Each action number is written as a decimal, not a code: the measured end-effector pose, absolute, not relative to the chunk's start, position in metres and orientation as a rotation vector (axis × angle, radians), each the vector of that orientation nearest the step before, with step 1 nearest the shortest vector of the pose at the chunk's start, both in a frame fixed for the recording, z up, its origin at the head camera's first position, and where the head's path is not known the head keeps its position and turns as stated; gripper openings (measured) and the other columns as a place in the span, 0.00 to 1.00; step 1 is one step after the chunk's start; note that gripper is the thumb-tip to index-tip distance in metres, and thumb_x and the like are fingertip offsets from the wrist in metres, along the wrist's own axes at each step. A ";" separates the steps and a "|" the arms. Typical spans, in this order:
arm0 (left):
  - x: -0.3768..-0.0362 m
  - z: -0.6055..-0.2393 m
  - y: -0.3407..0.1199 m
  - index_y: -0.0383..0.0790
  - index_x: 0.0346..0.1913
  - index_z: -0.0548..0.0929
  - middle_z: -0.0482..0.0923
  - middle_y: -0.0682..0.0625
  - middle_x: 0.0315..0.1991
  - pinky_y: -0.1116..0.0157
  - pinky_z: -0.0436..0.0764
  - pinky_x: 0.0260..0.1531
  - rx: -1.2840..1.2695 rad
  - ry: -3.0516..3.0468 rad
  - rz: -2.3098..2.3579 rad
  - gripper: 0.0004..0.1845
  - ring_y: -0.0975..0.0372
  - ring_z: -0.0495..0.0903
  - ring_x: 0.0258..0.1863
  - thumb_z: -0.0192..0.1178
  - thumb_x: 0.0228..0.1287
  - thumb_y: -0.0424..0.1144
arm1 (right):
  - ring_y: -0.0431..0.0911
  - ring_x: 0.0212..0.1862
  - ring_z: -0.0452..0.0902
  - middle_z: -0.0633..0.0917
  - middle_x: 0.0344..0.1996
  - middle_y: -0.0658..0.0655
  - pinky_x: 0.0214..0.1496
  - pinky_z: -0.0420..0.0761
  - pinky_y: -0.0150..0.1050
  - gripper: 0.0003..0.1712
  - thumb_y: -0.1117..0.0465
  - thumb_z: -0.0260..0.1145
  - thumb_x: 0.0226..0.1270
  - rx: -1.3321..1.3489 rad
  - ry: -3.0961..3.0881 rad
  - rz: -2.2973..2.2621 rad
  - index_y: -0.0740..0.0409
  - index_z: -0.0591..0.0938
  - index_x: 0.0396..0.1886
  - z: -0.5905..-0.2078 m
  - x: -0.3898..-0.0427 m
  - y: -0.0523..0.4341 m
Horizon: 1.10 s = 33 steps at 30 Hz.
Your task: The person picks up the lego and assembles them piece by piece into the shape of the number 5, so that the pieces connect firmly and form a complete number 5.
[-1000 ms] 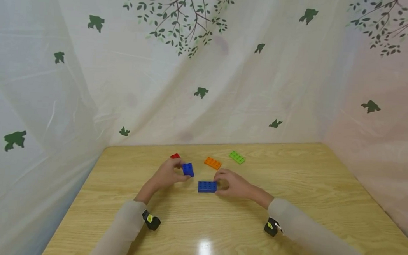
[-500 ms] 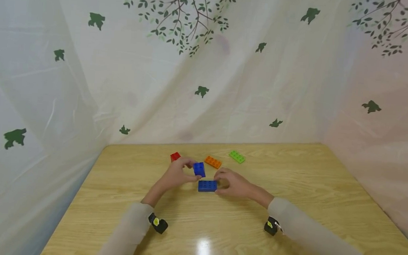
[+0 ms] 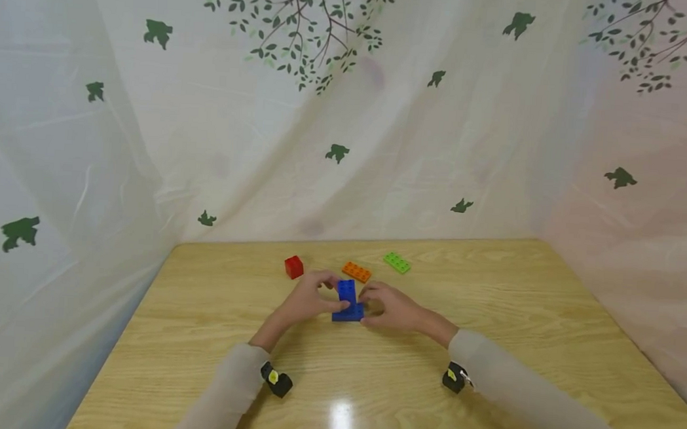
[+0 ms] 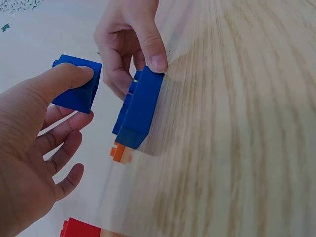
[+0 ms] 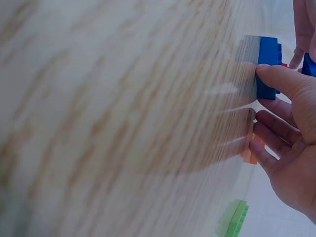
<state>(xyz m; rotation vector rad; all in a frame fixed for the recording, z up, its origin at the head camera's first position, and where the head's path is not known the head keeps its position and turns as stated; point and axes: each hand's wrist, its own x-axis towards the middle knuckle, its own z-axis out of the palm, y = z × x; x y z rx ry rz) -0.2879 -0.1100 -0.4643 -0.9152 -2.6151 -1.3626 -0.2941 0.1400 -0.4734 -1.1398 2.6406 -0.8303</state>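
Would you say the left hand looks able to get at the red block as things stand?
Probably not at once: the left hand grips a small blue block. The red block lies close, with bare table between.

A wooden desk (image 3: 488, 354) bears a red brick (image 3: 294, 266), an orange plate (image 3: 356, 272), a green plate (image 3: 397, 262) and a long blue brick (image 3: 347, 316).

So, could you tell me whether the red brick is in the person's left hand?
No, the red brick sits alone on the table, apart from the left hand.

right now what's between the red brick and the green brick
The orange brick lies between the red brick and the green brick, seen in the head view.
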 end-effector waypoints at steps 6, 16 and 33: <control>-0.291 -0.468 -0.105 0.41 0.44 0.87 0.87 0.51 0.39 0.63 0.79 0.49 -0.957 -2.592 -1.369 0.14 0.61 0.80 0.41 0.77 0.57 0.40 | 0.49 0.56 0.78 0.81 0.53 0.55 0.60 0.80 0.49 0.20 0.55 0.72 0.67 -1.153 2.657 -0.813 0.59 0.85 0.54 -0.473 -0.296 0.139; -0.290 -0.477 -0.100 0.42 0.44 0.87 0.86 0.52 0.38 0.63 0.75 0.49 -0.898 -2.634 -1.383 0.14 0.60 0.79 0.42 0.77 0.57 0.40 | 0.50 0.54 0.78 0.82 0.51 0.56 0.60 0.79 0.50 0.20 0.56 0.74 0.66 -1.173 2.650 -0.830 0.62 0.86 0.53 -0.471 -0.293 0.139; -0.288 -0.478 -0.096 0.41 0.46 0.87 0.86 0.50 0.40 0.60 0.77 0.51 -0.900 -2.667 -1.412 0.15 0.56 0.80 0.44 0.76 0.58 0.40 | 0.45 0.51 0.77 0.80 0.48 0.52 0.57 0.79 0.44 0.20 0.57 0.74 0.65 -1.135 2.634 -0.851 0.63 0.86 0.53 -0.473 -0.294 0.139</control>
